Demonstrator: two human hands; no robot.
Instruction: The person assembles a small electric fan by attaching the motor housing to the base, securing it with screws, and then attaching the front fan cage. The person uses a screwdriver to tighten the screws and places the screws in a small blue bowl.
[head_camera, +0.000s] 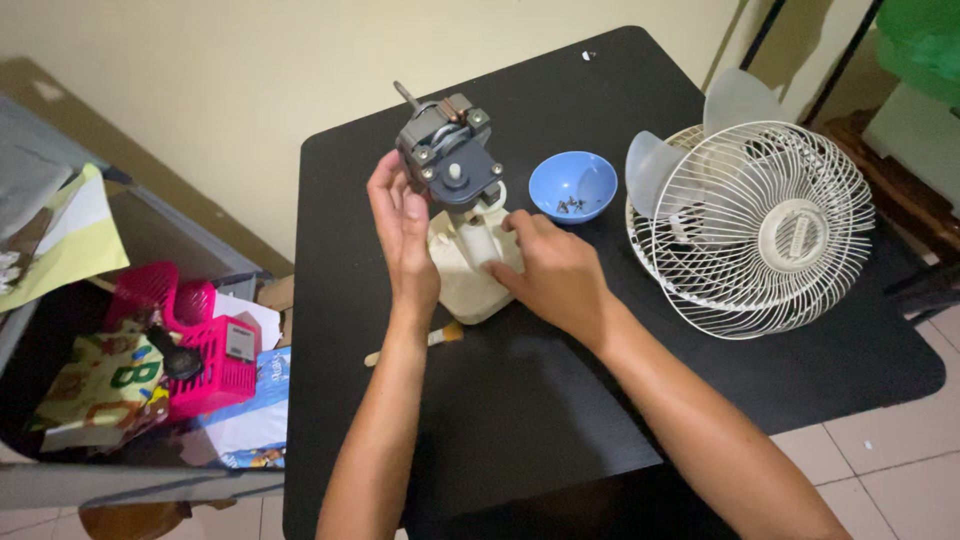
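Two hands grip the fan motor (450, 150) and its cream housing (468, 270): left hand (402, 232) beside the motor, right hand (555, 275) clamped on the housing. Right of the motor sit a blue bowl (572, 185) and fan grille (755, 225); a brush (440, 337) lies beneath.

The room is softly lit from above. Dull glare is seen on the black table (560, 420). Edges look slightly stretched.

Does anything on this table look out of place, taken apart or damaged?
Yes. The fan is in pieces: its bare grey motor sits exposed on the cream housing between the left hand and right hand. The grille and blades lie detached, with small screws in the blue bowl.
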